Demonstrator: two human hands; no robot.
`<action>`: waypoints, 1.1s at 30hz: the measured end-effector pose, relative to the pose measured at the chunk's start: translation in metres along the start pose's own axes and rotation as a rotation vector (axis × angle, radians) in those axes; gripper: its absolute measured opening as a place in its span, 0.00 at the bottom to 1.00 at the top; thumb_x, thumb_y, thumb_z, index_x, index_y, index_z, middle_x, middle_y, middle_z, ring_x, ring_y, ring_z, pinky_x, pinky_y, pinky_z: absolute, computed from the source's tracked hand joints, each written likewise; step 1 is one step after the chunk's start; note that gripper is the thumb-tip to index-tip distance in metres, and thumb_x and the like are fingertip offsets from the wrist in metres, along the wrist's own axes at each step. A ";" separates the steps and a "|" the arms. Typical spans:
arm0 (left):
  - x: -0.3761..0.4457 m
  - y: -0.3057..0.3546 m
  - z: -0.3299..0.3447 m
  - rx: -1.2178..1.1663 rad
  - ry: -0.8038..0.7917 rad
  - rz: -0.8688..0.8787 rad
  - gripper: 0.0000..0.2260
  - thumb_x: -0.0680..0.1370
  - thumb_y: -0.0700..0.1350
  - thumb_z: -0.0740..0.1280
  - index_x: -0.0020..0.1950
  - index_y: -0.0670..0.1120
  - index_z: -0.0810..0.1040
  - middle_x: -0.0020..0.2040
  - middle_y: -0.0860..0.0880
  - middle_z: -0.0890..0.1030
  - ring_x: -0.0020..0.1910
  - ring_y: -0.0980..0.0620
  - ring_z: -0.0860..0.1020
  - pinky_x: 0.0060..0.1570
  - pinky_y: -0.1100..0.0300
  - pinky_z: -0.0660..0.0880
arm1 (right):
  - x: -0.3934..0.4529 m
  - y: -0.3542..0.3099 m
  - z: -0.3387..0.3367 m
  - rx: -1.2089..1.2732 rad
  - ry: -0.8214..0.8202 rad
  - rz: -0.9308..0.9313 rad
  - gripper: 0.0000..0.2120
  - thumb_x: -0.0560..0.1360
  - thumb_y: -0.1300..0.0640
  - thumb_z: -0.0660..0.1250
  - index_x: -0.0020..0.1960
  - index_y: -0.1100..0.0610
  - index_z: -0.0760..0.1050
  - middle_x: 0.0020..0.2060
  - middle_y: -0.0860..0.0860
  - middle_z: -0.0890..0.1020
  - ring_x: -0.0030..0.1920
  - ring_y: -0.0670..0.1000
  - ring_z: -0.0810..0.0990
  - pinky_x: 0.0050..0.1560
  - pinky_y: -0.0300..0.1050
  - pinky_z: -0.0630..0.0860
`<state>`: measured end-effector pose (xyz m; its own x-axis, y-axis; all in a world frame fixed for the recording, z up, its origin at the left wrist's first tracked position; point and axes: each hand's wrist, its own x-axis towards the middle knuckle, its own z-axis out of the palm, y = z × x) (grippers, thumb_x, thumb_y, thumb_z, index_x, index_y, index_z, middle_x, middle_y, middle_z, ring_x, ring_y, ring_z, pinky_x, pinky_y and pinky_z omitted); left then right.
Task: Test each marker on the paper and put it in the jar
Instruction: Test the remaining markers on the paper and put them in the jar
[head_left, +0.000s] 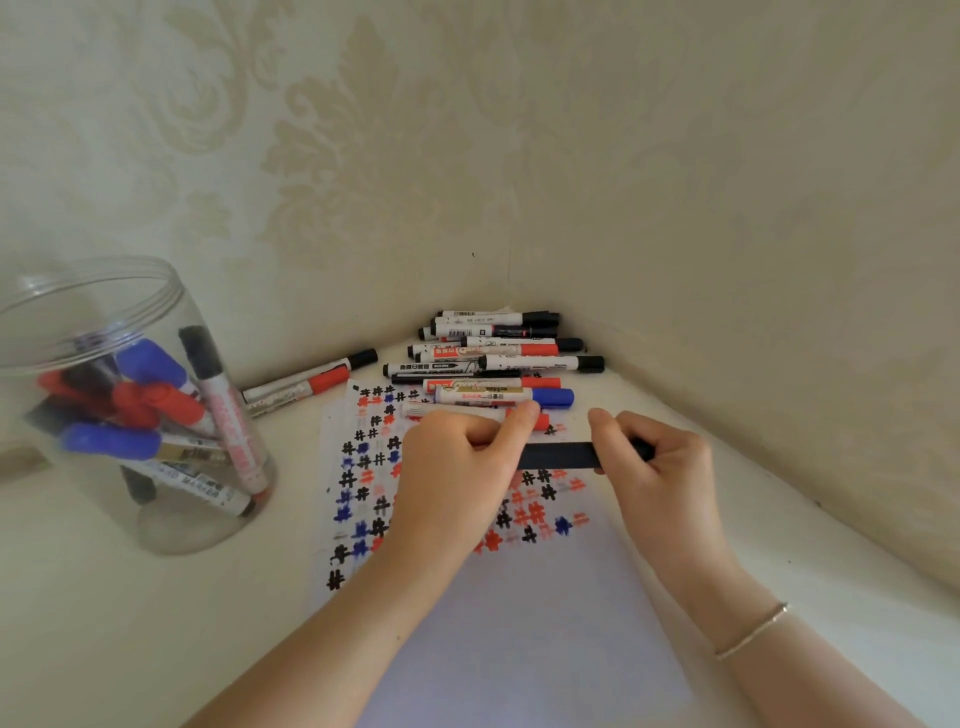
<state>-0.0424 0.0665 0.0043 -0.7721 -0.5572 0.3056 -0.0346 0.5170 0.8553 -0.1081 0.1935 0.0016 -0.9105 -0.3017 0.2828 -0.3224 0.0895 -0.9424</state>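
I see both hands gripping one dark marker (558, 456) level above the paper (519, 597). My left hand (457, 467) curls round one end, my right hand (654, 467) round the other; which end is the cap I cannot tell. I judge this as uncapping or recapping around a test stroke. The unsorted marker pile (498, 358) lies just beyond, in the corner. The jar (156, 525), already holding markers, stands well left. Next comes either a stroke on bare paper or a reach left to the jar.

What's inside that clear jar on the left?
The jar holds a loose bunch of markers with blue, red and black caps, leaning at angles. They overlap, so an exact count and whatever lies beneath them cannot be seen.
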 end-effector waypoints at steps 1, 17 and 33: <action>0.000 -0.001 0.001 -0.004 0.005 0.002 0.26 0.76 0.56 0.65 0.27 0.37 0.78 0.25 0.42 0.77 0.27 0.46 0.77 0.31 0.57 0.71 | -0.001 -0.001 0.000 0.003 -0.004 0.006 0.22 0.77 0.60 0.63 0.28 0.64 0.60 0.20 0.44 0.57 0.24 0.45 0.55 0.24 0.33 0.54; -0.008 -0.006 0.006 0.101 0.105 0.168 0.20 0.76 0.45 0.66 0.22 0.44 0.75 0.19 0.49 0.72 0.21 0.48 0.72 0.24 0.58 0.67 | -0.008 -0.004 -0.002 0.075 -0.036 0.174 0.20 0.78 0.61 0.61 0.29 0.61 0.62 0.16 0.43 0.60 0.17 0.42 0.63 0.21 0.31 0.57; 0.034 0.070 -0.088 -0.297 0.225 0.283 0.12 0.79 0.44 0.64 0.60 0.50 0.66 0.46 0.45 0.82 0.35 0.51 0.83 0.31 0.62 0.77 | 0.044 -0.096 0.062 0.345 -0.186 0.225 0.18 0.80 0.48 0.59 0.37 0.59 0.70 0.21 0.48 0.64 0.20 0.47 0.61 0.21 0.38 0.60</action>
<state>-0.0155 0.0269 0.1116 -0.5670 -0.5650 0.5994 0.3659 0.4792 0.7978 -0.1013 0.1130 0.0937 -0.8760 -0.4790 0.0566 0.0126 -0.1400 -0.9901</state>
